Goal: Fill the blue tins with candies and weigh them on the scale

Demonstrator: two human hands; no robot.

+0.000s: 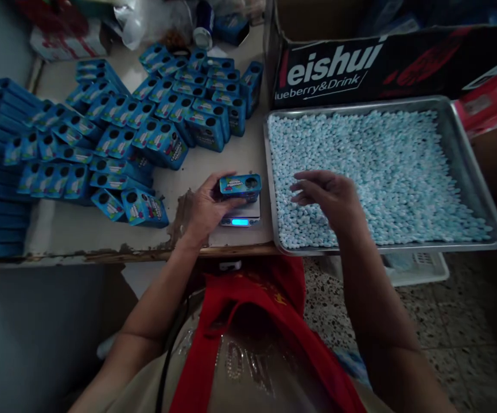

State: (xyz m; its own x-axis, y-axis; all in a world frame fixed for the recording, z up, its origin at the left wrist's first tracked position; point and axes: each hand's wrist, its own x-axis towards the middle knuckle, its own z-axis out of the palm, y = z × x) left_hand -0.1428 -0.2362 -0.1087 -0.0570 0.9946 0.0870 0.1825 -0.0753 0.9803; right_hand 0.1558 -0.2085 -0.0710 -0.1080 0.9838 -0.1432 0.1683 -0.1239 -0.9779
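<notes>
My left hand is closed around a small blue candy box with printed lettering and a dark round spot on top. It holds the box over a small digital scale whose display glows blue; whether the box rests on the weighing plate is hidden. My right hand hovers over the left part of a metal tray spread with small pale blue candies. Its fingers point left, bent and slightly apart, and no candy shows between them.
Many similar blue boxes stand in rows on the worn table, with more stacked at the far left. Behind the tray is a black carton. A can and a plastic bag lie at the back.
</notes>
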